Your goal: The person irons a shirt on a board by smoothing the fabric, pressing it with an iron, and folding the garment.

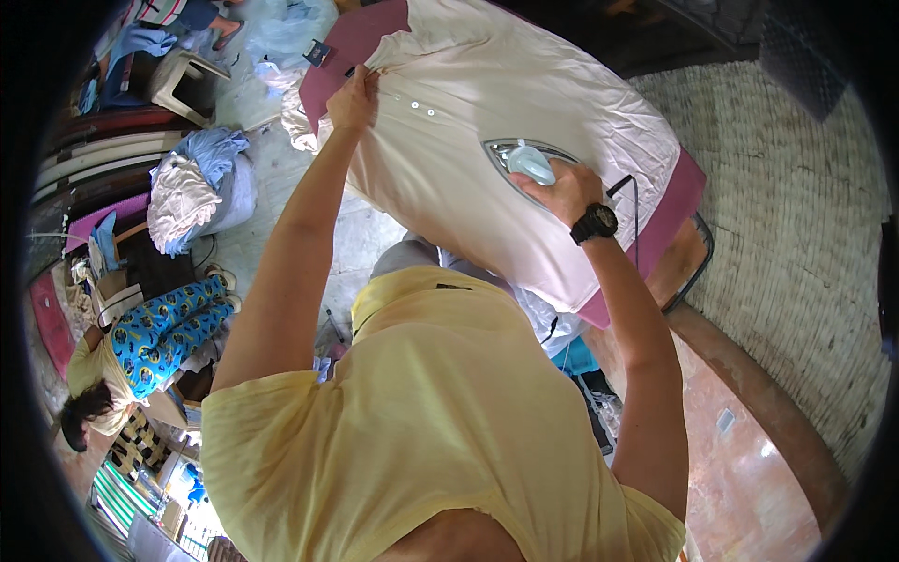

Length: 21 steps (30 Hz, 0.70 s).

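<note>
One iron [531, 165] on one cream shirt [449, 178].
Right grip [567, 193] holds the iron; left grip [350, 103] pinches the shirt's edge. Under the shirt: one maroon ironing board [361, 42]. Left of it: one pale stool [169, 79].

The right hand [567, 194] holds an iron [531, 166] on cream cloth [440, 164].

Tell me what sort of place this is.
Probably a garment workshop or laundry: the right hand holds an iron on a pale shirt, and piled clothes sit off to the left.
</note>
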Motion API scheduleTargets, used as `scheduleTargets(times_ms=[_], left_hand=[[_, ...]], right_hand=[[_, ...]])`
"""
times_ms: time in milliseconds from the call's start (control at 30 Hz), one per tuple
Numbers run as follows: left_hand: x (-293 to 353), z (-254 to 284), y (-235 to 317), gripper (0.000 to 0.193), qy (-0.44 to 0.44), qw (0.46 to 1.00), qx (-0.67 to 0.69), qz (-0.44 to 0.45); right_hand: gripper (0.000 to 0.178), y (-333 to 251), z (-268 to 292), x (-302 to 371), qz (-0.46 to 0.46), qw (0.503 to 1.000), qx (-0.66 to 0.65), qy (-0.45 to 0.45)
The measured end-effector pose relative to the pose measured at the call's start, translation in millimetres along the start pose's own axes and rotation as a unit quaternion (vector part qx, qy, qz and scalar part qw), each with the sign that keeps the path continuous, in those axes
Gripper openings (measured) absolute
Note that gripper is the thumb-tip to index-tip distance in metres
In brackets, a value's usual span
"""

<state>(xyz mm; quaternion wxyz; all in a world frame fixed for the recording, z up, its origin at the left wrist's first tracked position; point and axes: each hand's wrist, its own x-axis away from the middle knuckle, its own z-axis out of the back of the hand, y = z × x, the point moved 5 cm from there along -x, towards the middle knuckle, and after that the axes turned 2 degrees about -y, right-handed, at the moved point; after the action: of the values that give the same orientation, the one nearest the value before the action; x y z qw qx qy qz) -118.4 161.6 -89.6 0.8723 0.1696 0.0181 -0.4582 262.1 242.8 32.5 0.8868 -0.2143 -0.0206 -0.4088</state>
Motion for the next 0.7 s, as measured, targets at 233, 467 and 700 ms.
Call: scheduleTargets(times_ms=[233,467,700], left_hand=[[-0.3,-0.4,-4.3,0.025,0.063,0.997,0.043,-0.029],[1.2,5.7,-3.6,0.024,0.08,0.994,0.069,-0.021],[-1.5,9.4,-3.5,0.025,0.073,0.991,0.107,-0.04]], right_hand=[[0.058,-21.9,-17.8,-18.2,0.005,0.996,-0.081,-0.026],[0.07,-78.7,-33.1,-44.1,0.033,0.998,-0.038,-0.042],[0.065,-101.5,-62.7,-53.1,0.032,0.996,-0.086,-0.002]])
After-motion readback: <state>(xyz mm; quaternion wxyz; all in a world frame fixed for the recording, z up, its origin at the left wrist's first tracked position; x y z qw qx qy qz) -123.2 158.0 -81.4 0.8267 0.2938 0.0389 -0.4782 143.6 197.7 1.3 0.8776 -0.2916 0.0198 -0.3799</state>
